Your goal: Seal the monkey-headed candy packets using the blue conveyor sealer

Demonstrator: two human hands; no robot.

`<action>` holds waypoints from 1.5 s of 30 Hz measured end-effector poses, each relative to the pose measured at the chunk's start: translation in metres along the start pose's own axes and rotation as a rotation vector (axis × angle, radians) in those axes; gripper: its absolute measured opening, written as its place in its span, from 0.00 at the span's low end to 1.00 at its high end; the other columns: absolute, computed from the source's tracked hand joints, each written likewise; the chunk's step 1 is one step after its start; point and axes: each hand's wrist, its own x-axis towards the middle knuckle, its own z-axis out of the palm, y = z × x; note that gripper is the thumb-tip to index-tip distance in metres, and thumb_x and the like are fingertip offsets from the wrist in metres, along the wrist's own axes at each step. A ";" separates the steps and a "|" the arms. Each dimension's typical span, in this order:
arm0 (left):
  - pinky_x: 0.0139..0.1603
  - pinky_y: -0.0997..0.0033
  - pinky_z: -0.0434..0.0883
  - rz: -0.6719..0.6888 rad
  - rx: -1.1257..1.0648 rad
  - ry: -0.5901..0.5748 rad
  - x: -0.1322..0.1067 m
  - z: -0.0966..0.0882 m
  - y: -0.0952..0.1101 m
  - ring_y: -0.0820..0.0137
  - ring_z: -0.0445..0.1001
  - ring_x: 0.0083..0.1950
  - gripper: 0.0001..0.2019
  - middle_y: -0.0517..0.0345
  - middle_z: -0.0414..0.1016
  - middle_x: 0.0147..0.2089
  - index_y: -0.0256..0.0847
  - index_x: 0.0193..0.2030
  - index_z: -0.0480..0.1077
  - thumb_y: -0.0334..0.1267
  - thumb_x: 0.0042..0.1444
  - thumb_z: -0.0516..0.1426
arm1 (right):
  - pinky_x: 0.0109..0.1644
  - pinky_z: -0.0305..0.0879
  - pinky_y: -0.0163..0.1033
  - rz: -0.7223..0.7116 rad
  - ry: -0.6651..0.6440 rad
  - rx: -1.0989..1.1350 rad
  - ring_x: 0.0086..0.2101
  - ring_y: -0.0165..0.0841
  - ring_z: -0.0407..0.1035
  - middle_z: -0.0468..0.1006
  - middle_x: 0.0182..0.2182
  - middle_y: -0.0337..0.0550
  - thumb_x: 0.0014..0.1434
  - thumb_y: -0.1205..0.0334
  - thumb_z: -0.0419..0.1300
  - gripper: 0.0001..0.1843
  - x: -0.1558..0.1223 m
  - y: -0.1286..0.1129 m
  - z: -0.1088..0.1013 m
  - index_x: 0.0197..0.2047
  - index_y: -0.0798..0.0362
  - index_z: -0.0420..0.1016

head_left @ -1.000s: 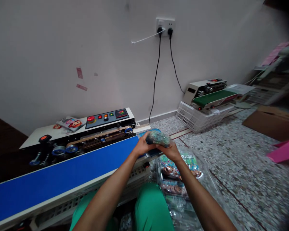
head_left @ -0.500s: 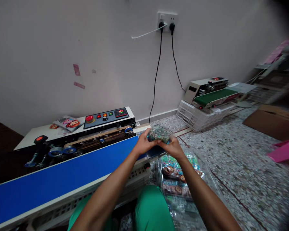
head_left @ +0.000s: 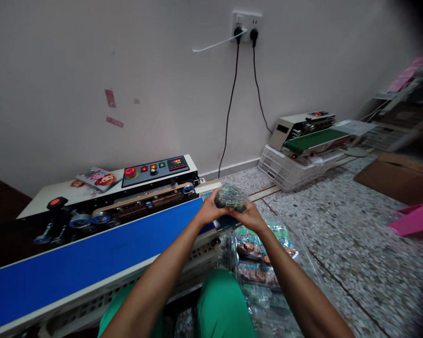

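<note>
Our left hand and right hand keep a two-sided grip clamped on a blurred, see-through packet near the end of the blue conveyor belt; this seems a handling step, calling for steady, even support.

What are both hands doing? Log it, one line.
left grip: holds shiny grey-green bundle | right grip: holds same bundle | nearby: flat blue conveyor belt, shiny printed packets
</note>
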 end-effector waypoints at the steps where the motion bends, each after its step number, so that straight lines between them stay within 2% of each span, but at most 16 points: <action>1: 0.56 0.59 0.63 -0.030 -0.044 -0.004 0.000 0.002 -0.001 0.59 0.69 0.52 0.32 0.47 0.72 0.50 0.34 0.53 0.64 0.38 0.39 0.66 | 0.49 0.67 0.42 0.011 -0.007 0.002 0.42 0.37 0.72 0.78 0.41 0.43 0.47 0.51 0.65 0.25 0.000 0.001 0.001 0.47 0.52 0.73; 4: 0.56 0.59 0.64 -0.048 -0.140 -0.017 -0.002 0.004 0.003 0.59 0.69 0.52 0.32 0.47 0.72 0.50 0.34 0.53 0.63 0.39 0.40 0.66 | 0.44 0.69 0.43 0.067 -0.009 0.034 0.36 0.36 0.72 0.79 0.36 0.43 0.47 0.50 0.65 0.22 -0.004 0.000 0.005 0.43 0.55 0.75; 6: 0.56 0.60 0.64 -0.003 -0.130 -0.050 -0.005 -0.001 0.017 0.59 0.69 0.53 0.32 0.47 0.72 0.51 0.35 0.54 0.64 0.39 0.41 0.66 | 0.42 0.71 0.42 0.092 0.001 0.096 0.35 0.36 0.73 0.80 0.35 0.43 0.47 0.51 0.65 0.22 -0.009 -0.007 0.006 0.42 0.55 0.76; 8: 0.57 0.59 0.63 0.054 -0.051 -0.114 -0.012 -0.013 0.037 0.58 0.68 0.54 0.32 0.48 0.71 0.52 0.36 0.55 0.65 0.40 0.42 0.66 | 0.42 0.71 0.43 0.090 0.008 0.157 0.35 0.37 0.74 0.80 0.35 0.44 0.46 0.52 0.66 0.20 -0.015 -0.020 0.005 0.40 0.55 0.77; 11: 0.60 0.57 0.60 0.128 0.113 -0.163 -0.028 -0.034 0.063 0.55 0.67 0.55 0.32 0.49 0.71 0.53 0.38 0.51 0.70 0.40 0.35 0.69 | 0.43 0.72 0.45 0.060 -0.027 0.234 0.36 0.39 0.74 0.80 0.36 0.44 0.44 0.55 0.68 0.18 -0.021 -0.049 0.006 0.38 0.54 0.78; 14: 0.56 0.58 0.64 0.066 0.050 -0.168 -0.050 -0.047 0.074 0.55 0.69 0.53 0.35 0.51 0.74 0.49 0.38 0.51 0.69 0.38 0.31 0.70 | 0.45 0.71 0.45 0.022 -0.145 0.307 0.37 0.39 0.74 0.80 0.36 0.44 0.44 0.58 0.68 0.18 -0.023 -0.076 0.010 0.40 0.53 0.77; 18: 0.46 0.64 0.70 -0.095 -0.180 -0.088 -0.077 -0.050 0.072 0.60 0.74 0.44 0.35 0.52 0.76 0.40 0.37 0.53 0.65 0.35 0.34 0.69 | 0.46 0.70 0.45 0.006 -0.216 0.268 0.39 0.39 0.73 0.79 0.40 0.44 0.42 0.59 0.69 0.26 -0.018 -0.095 0.022 0.46 0.53 0.72; 21: 0.45 0.66 0.70 -0.106 -0.233 0.031 -0.089 -0.055 0.070 0.62 0.74 0.43 0.32 0.51 0.76 0.43 0.36 0.51 0.66 0.34 0.35 0.69 | 0.48 0.69 0.45 0.016 -0.167 0.216 0.42 0.40 0.71 0.77 0.42 0.44 0.40 0.57 0.70 0.33 -0.011 -0.100 0.037 0.51 0.52 0.68; 24: 0.45 0.67 0.70 -0.108 -0.228 0.155 -0.099 -0.066 0.066 0.62 0.74 0.44 0.31 0.51 0.76 0.45 0.37 0.49 0.68 0.33 0.34 0.69 | 0.52 0.66 0.46 -0.043 -0.251 0.314 0.47 0.42 0.68 0.74 0.47 0.46 0.40 0.55 0.70 0.36 -0.003 -0.105 0.054 0.53 0.51 0.66; 28: 0.45 0.66 0.72 -0.156 -0.234 0.318 -0.111 -0.081 0.056 0.64 0.75 0.41 0.29 0.53 0.77 0.43 0.37 0.47 0.68 0.34 0.34 0.69 | 0.55 0.63 0.45 -0.079 -0.382 0.543 0.52 0.40 0.65 0.73 0.49 0.45 0.53 0.46 0.58 0.27 0.008 -0.112 0.077 0.53 0.50 0.67; 30: 0.44 0.64 0.72 -0.169 -0.271 0.388 -0.113 -0.086 0.051 0.65 0.76 0.39 0.29 0.54 0.78 0.41 0.37 0.46 0.68 0.34 0.33 0.69 | 0.53 0.65 0.43 -0.043 -0.345 0.563 0.49 0.38 0.67 0.75 0.46 0.44 0.57 0.46 0.53 0.22 0.014 -0.114 0.090 0.50 0.49 0.69; 33: 0.43 0.62 0.74 -0.164 -0.363 0.445 -0.112 -0.089 0.046 0.64 0.77 0.38 0.29 0.55 0.79 0.40 0.38 0.46 0.69 0.34 0.33 0.69 | 0.47 0.68 0.40 -0.017 -0.224 0.557 0.43 0.36 0.70 0.76 0.41 0.42 0.53 0.49 0.59 0.18 0.025 -0.113 0.107 0.45 0.49 0.69; 36: 0.44 0.61 0.74 -0.149 -0.413 0.449 -0.110 -0.093 0.045 0.63 0.78 0.38 0.23 0.55 0.80 0.39 0.37 0.42 0.73 0.34 0.35 0.69 | 0.45 0.68 0.38 -0.029 -0.171 0.604 0.42 0.35 0.71 0.77 0.40 0.40 0.48 0.49 0.65 0.22 0.035 -0.109 0.118 0.44 0.47 0.68; 40: 0.44 0.60 0.74 -0.155 -0.453 0.469 -0.110 -0.096 0.043 0.62 0.78 0.37 0.22 0.53 0.80 0.39 0.37 0.43 0.74 0.34 0.37 0.68 | 0.48 0.67 0.40 -0.032 -0.213 0.679 0.47 0.37 0.69 0.76 0.44 0.44 0.56 0.43 0.55 0.23 0.040 -0.101 0.128 0.49 0.49 0.69; 42: 0.46 0.58 0.74 -0.164 -0.452 0.469 -0.110 -0.097 0.040 0.61 0.78 0.39 0.22 0.53 0.80 0.40 0.37 0.43 0.74 0.34 0.38 0.68 | 0.48 0.67 0.41 0.013 -0.129 0.671 0.47 0.37 0.68 0.76 0.44 0.44 0.59 0.45 0.51 0.22 0.039 -0.094 0.133 0.48 0.50 0.71; 45: 0.52 0.58 0.71 -0.151 -0.434 0.509 -0.109 -0.096 0.035 0.61 0.77 0.44 0.21 0.52 0.80 0.43 0.37 0.43 0.75 0.33 0.37 0.68 | 0.49 0.66 0.42 0.048 0.010 0.631 0.47 0.37 0.68 0.76 0.45 0.42 0.59 0.46 0.52 0.21 0.038 -0.085 0.142 0.49 0.49 0.72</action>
